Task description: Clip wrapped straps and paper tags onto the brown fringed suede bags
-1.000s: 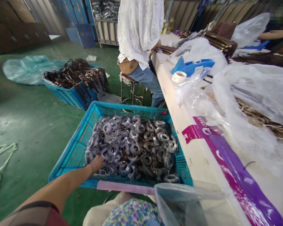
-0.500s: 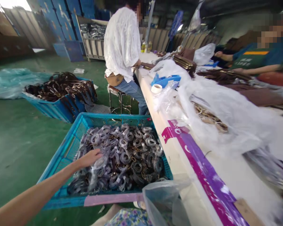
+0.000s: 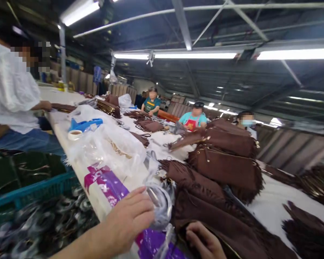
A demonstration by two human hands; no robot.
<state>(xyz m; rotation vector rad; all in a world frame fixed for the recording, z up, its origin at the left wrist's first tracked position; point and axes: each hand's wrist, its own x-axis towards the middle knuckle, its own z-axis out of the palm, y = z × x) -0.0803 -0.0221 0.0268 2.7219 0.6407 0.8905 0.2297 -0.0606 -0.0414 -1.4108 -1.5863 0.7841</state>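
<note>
My left hand (image 3: 129, 219) is raised over the table edge and grips a coiled strap wrapped in clear plastic (image 3: 160, 203). My right hand (image 3: 205, 242) rests low at the bottom of the view, fingers curled on a brown fringed bag (image 3: 205, 201) lying on the white table (image 3: 62, 126). At the lower left is the blue crate (image 3: 32, 190) full of wrapped coiled straps (image 3: 56, 223), blurred.
More brown fringed bags (image 3: 226, 158) are piled across the table. A clear plastic bag (image 3: 110, 144), a tape roll (image 3: 75, 134) and a blue tool (image 3: 85, 125) lie further along. A person in white (image 3: 10, 97) sits at left; three others work at the far side.
The view swung up from the crate to the table. My left hand lifted a wrapped coiled strap out of the crate and brought it over the table; my right hand came into view.
</note>
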